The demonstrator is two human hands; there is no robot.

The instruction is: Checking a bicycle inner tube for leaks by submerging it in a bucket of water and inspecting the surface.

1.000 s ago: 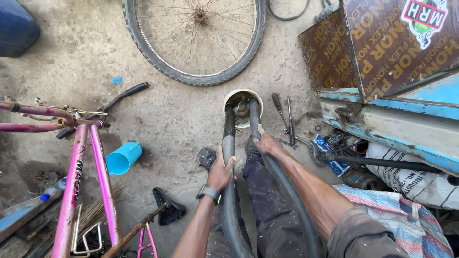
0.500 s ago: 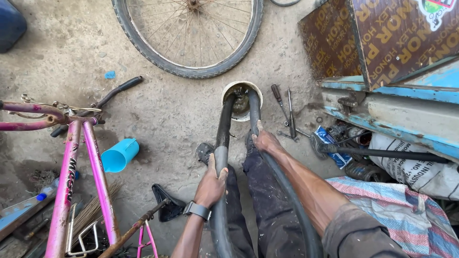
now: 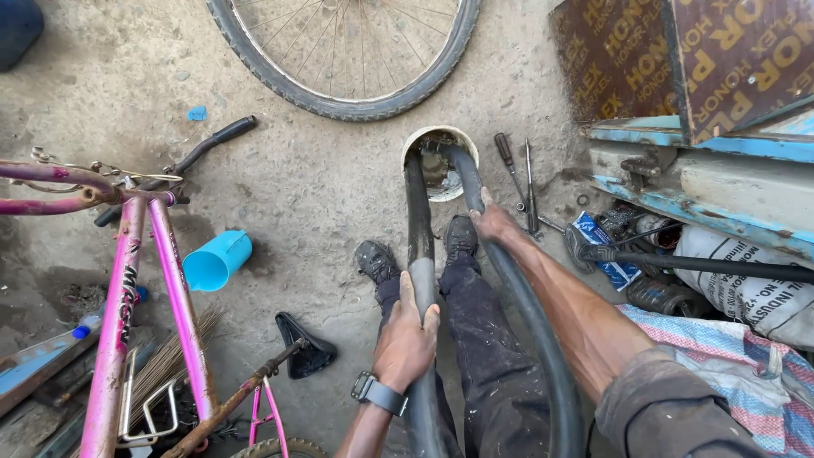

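**Two hands on one black inner tube over a water tub**

Down on the dusty concrete, one long black rubber inner tube (image 3: pixel 421 254) loops from the person's lap into one small round white tub (image 3: pixel 440 161) of murky water, which stands just beyond the feet. Two runs of the tube rise out of the tub: one on the left, one curving away on the right.

One left hand (image 3: pixel 405 339), with one dark watch (image 3: pixel 379 394) at the wrist, is closed around the left run, fingers wrapped over the rubber. One right hand (image 3: pixel 493 222) grips the right run close to the tub's rim, thumb and fingers curled about it. Two dark worn shoes (image 3: pixel 376 260) rest on the ground between the tub and the knees, touching the tube's sides.

Just right of the tub lie two slim metal hand tools (image 3: pixel 517 178), side by side. One spoked bicycle wheel with a black tyre (image 3: pixel 348 55) lies flat beyond the tub. On the left stands one pink steel bicycle frame (image 3: pixel 136 280), with one black handlebar grip (image 3: pixel 212 142) behind it, and near it one light blue plastic cup (image 3: pixel 217 261) lies tipped on its side. One black bicycle saddle (image 3: pixel 303 348) sits on the ground near the left knee.

On the right are brown printed plywood boards (image 3: pixel 678 59) above one chipped blue-painted wooden edge (image 3: pixel 704 195), one white printed sack (image 3: pixel 746 288) below it, and one striped pink and blue cloth (image 3: pixel 729 356) by the right elbow.
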